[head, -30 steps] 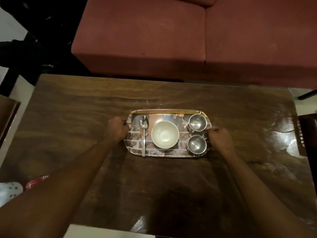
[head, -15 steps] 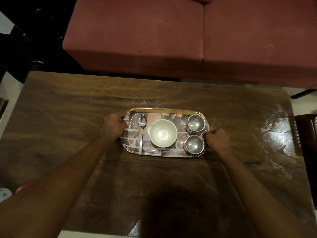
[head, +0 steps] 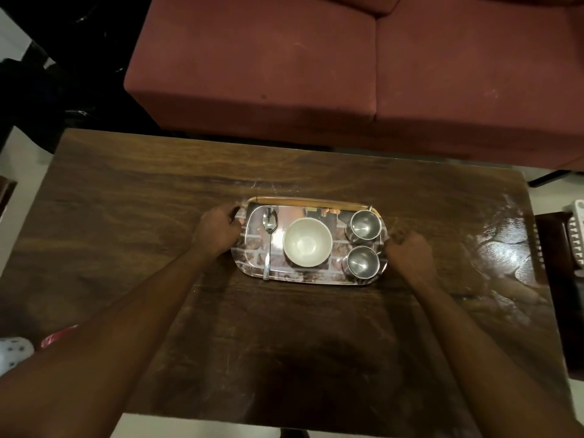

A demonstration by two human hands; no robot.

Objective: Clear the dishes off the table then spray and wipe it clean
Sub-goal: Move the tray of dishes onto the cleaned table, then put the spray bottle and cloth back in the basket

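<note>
Reaching in from the near edge of the counter [head: 126, 222] with both forearms stretched long and angled inward, wrists low over the wood. Clamped on the tray [head: 316, 277], one at each short end: left hand [head: 218, 230] curled round the left end, knuckles up, fingertips hidden at the rim; right hand [head: 409, 256] curled round the right end, back of the hand toward the camera. Cannot tell whether the tray is already off the wood or only gripped; sits mid-counter. To do this well: raise both ends together and dead level, straight up before turning away. Loaded unevenly, so mind the right side, where the near steel cup [head: 362, 262] and far steel cup [head: 364, 226] stand upright, close together and likely to slide or tip on a slick tray. Watch the spoon [head: 269, 235] too, lying loose along the left with its handle end at the near rim. Pale bowl [head: 307, 241] in the centre, upright, looking empty. No jerk, no tilt toward the body. Spraying and wiping not yet begun; whitish streaks [head: 499, 248] visible toward the right end. Beyond the far edge, a red sofa [head: 284, 74].
</note>
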